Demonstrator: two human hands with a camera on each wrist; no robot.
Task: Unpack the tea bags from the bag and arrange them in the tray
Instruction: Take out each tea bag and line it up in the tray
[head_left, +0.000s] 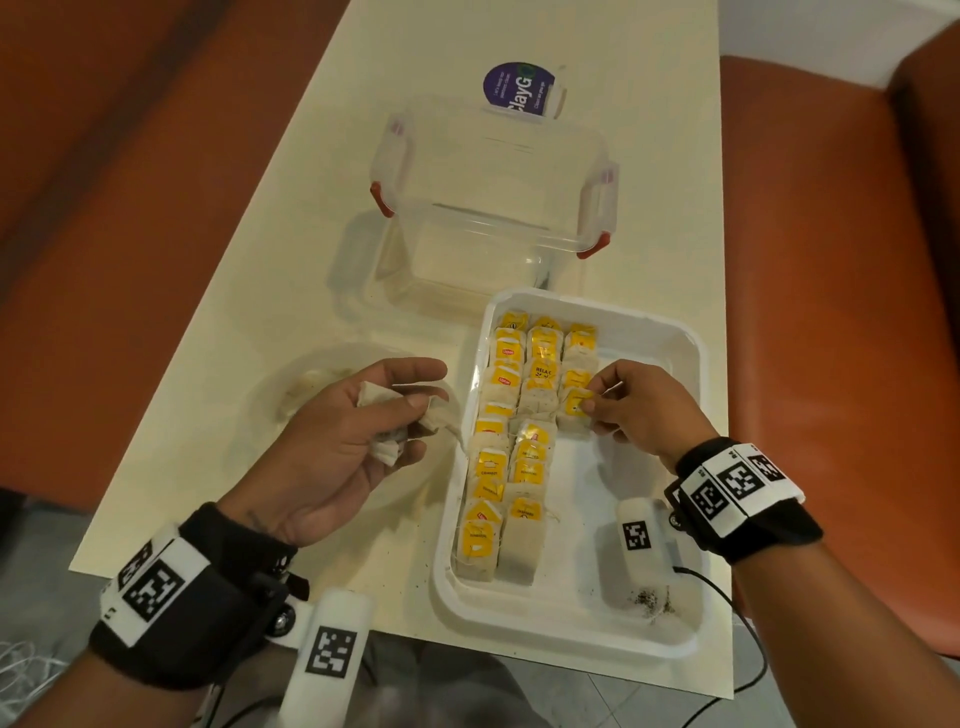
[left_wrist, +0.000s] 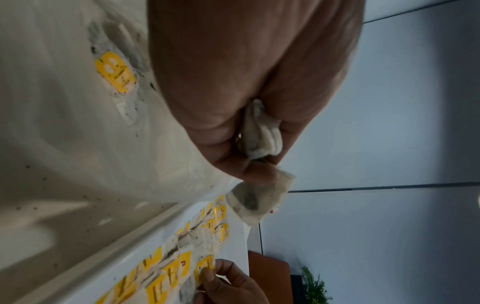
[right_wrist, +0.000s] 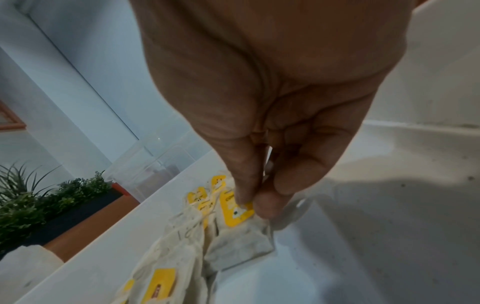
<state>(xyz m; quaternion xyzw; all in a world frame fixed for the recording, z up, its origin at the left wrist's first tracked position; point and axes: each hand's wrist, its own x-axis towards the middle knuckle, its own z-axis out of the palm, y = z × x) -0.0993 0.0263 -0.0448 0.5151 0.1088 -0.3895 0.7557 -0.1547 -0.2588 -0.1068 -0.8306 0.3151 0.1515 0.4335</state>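
Three rows of tea bags (head_left: 524, 415) fill the tray's (head_left: 691, 364) left; its right is free. The right hand (head_left: 639, 405) pinches one tag; the left hand (head_left: 358, 426) grips spare bags.

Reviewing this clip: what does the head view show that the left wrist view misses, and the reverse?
Head view only: the clear lidded box behind the tray, and both wristbands. Left wrist view only: a loose yellow tag on the speckled surface beside the left hand. Both: the left hand holds spare tea bags, while the right hand pinches a tag in the tray's rows.

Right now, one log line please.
left hand: holds tea bags | right hand: pinches tag | tray: third column unfinished
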